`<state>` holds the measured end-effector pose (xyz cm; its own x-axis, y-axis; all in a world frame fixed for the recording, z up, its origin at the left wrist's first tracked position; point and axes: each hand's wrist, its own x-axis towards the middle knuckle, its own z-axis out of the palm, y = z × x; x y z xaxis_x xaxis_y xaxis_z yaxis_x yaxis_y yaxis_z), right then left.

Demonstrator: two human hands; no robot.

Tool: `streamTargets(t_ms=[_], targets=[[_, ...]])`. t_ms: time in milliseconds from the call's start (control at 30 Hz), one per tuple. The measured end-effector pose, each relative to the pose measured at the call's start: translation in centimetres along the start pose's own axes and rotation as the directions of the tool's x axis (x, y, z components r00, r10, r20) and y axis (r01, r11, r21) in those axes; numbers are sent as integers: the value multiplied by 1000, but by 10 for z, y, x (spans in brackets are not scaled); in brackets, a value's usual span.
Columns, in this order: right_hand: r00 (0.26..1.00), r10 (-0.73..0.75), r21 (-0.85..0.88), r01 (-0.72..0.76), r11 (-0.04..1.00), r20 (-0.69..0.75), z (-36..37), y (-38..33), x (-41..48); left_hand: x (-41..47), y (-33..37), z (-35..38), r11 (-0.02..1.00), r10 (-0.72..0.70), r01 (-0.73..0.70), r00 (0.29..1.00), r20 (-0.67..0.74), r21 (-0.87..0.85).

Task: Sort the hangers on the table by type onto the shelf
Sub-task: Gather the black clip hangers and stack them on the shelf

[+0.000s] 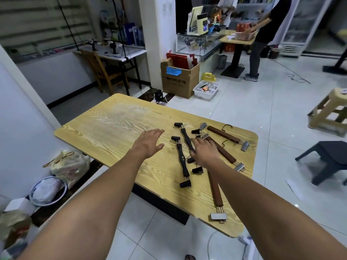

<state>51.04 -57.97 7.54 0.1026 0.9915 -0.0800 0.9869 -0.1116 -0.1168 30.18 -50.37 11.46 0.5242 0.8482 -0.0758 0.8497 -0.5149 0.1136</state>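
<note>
Several clip hangers lie in a loose pile on the right half of the wooden table [112,124]. Some are dark with black clips, such as the hanger [182,160] nearest my left hand. Others are brown with metal clips, such as the hanger [224,135] at the far right and the one [216,192] by the front edge. My left hand [148,142] hovers open over bare wood, left of the pile. My right hand [203,150] is spread flat over the pile's middle, fingers resting on a dark hanger [186,136]. No shelf is in view.
A cardboard box [179,81] and a white bin [205,89] stand on the floor beyond the table. A beige stool [330,111] and a dark stool [330,158] stand at the right. Bags [69,166] lie at the left. A person [262,34] works at a far table.
</note>
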Motion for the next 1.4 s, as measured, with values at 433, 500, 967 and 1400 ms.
streamTargets(t_ms=[433,500,967,1400], targets=[[995,49,39,-53,998,88,26,36,82,99,-6,37,999,45,-47,990,131,12],[995,50,48,-54,997,88,28,42,92,113,-4,43,998,53,-55,988,144,10],[985,102,94,-115,989,135,79,64,106,152,18,121,985,157,-174,925,347,18],[966,193,134,-217,967,170,118,67,110,189,17,153,867,358,-485,767,532,115]])
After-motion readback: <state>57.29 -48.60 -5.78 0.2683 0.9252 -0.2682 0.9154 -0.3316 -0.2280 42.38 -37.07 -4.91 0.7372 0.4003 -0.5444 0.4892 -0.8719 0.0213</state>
